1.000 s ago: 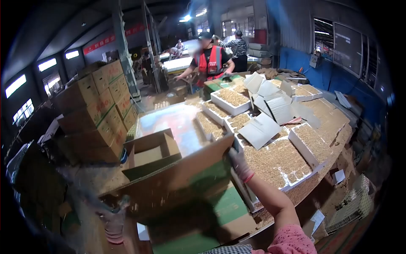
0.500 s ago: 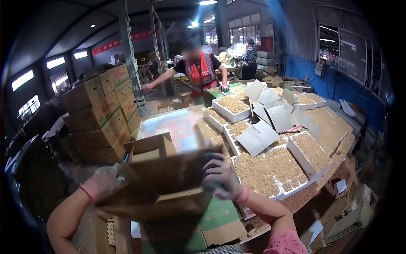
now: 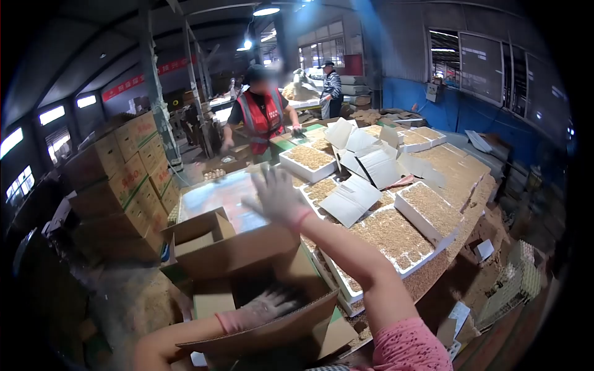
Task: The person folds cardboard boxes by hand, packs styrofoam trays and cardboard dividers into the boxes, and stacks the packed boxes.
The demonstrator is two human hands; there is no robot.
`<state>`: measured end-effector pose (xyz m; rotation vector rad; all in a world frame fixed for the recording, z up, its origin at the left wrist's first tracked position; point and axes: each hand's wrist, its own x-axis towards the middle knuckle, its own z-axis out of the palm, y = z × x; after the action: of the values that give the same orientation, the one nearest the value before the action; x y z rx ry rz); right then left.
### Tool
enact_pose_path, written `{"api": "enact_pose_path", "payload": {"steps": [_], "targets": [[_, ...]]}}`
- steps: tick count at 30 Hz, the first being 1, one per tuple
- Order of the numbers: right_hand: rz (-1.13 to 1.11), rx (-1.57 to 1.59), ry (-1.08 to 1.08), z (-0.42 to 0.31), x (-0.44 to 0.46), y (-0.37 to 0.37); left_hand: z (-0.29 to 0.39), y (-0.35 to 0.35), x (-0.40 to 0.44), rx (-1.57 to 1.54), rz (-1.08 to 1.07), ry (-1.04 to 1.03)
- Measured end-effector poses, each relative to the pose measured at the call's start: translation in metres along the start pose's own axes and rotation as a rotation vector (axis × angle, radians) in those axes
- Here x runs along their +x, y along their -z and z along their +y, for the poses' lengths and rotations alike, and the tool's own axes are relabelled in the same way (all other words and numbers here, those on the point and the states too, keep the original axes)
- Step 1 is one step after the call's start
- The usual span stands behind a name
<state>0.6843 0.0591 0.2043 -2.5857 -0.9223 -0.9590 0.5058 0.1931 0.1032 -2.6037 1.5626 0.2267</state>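
A large open cardboard box (image 3: 247,247) stands upright in front of me, its dark inside showing. Inside it, near the bottom flaps, my left hand (image 3: 263,309) lies with the fingers spread, gloved and holding nothing. Above the box's far right corner my right hand (image 3: 276,196), also gloved, is raised with fingers apart and empty. A smaller open box (image 3: 201,235) sits just beyond the large one, at its left. To the right are white foam trays (image 3: 306,162) filled with light brown grain-like material. Loose pale cardboard sheets (image 3: 352,199) lie across them.
Stacked printed cartons (image 3: 127,179) stand at the left beside a post. A person in a red vest (image 3: 263,114) is across the table (image 3: 461,170), and another person in a striped top (image 3: 331,86) is farther back. Egg-tray-like stacks (image 3: 516,290) lie at the lower right.
The large box has been turned and set down with its opening up. Both hands have let go of its edges; the left moved inside, the right up and left. The view has shifted.
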Motion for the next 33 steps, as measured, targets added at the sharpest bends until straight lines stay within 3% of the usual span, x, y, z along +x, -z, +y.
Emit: {"api": "enact_pose_path", "payload": {"steps": [1, 2, 3, 4, 5, 7, 8, 9, 11, 12, 14, 16, 17, 18, 19, 20, 21, 23, 24, 25, 26, 27, 29, 30, 31, 33], "targets": [[-0.288, -0.01, -0.036, -0.01, -0.024, -0.001, -0.006, 0.019, -0.005, -0.2, -0.203, 0.086], [-0.185, -0.097, 0.078, -0.019, -0.05, 0.001, -0.025, 0.0, -0.024, -1.048, -0.031, 0.058], [-0.067, -0.12, 0.241, -0.022, -0.079, -0.005, -0.014, 0.029, -0.031, -1.041, -0.016, 0.048], [-0.159, 0.004, 0.213, -0.026, -0.119, -0.028, 0.016, 0.078, -0.053, -0.573, -0.048, 0.015], [-0.574, 0.044, -0.014, -0.039, -0.12, 0.002, 0.028, 0.108, -0.065, -0.106, -0.084, -0.02], [-0.162, 0.353, -0.021, -0.023, -0.13, -0.039, 0.008, 0.106, -0.06, -0.136, 0.075, 0.093], [-0.175, 0.628, -0.093, -0.008, -0.127, -0.047, -0.026, 0.074, -0.066, 0.041, 0.115, 0.297], [-0.012, 0.995, -0.256, -0.009, -0.131, -0.013, -0.041, 0.066, -0.072, 0.178, 0.288, 0.389], [0.23, 1.108, -0.462, 0.002, -0.177, -0.013, -0.052, 0.019, -0.099, -0.088, 0.313, 0.656], [0.039, 1.114, -0.54, 0.01, -0.221, -0.025, -0.056, 0.011, -0.117, -0.09, 0.301, 0.657], [-0.258, 1.376, -0.766, -0.022, -0.326, -0.061, -0.054, 0.004, -0.15, -0.227, 0.658, 0.613], [-0.481, 1.7, -0.919, -0.057, -0.362, -0.05, -0.041, 0.004, -0.182, -0.272, 0.695, 0.615], [-0.481, 1.799, -0.925, -0.059, -0.33, -0.019, -0.043, -0.006, -0.2, -0.245, 0.738, 0.569], [-0.388, 1.84, -0.847, -0.053, -0.271, 0.028, -0.043, -0.037, -0.218, -0.325, 0.85, 0.549], [-0.279, 1.839, -0.722, -0.051, -0.215, 0.074, -0.043, -0.069, -0.235, -0.338, 0.817, 0.545], [-0.191, 1.756, -0.559, -0.059, -0.166, 0.111, -0.042, -0.104, -0.249, -0.593, 0.927, 0.582], [-0.092, 1.472, -0.325, -0.079, -0.128, 0.132, -0.043, -0.137, -0.257, -0.854, 1.035, 0.611], [-0.687, 0.431, 0.092, -0.133, -0.077, 0.156, -0.047, -0.171, -0.252, -1.398, 1.21, 0.646], [-0.299, 0.501, 0.45, -0.154, -0.096, 0.116, -0.041, -0.148, -0.247, -0.717, 0.883, 0.818], [-0.11, 0.374, 0.508, -0.208, -0.117, 0.054, -0.035, -0.124, -0.242, -0.004, 0.609, 0.934], [-0.003, 0.443, 0.755, -0.236, -0.143, 0.017, -0.03, -0.109, -0.23, -0.607, 1.007, 0.861], [-0.2, 0.44, 0.779, -0.274, -0.175, -0.021, -0.019, -0.088, -0.217, -1.24, 1.352, 0.718], [-0.338, 0.613, 0.69, -0.255, -0.184, 0.022, -0.004, -0.055, -0.196, -0.662, 0.87, 0.88], [-0.47, 0.909, 0.458, -0.21, -0.169, 0.07, 0.002, -0.058, -0.19, -0.856, 1.048, 0.843], [0.271, 0.925, 0.249, -0.163, -0.184, 0.077, 0.008, -0.06, -0.186, -1.054, 1.217, 0.802], [0.536, 0.682, -0.438, -0.074, -0.248, 0.063, -0.001, -0.075, -0.184, -0.961, 1.23, 0.81]]}}
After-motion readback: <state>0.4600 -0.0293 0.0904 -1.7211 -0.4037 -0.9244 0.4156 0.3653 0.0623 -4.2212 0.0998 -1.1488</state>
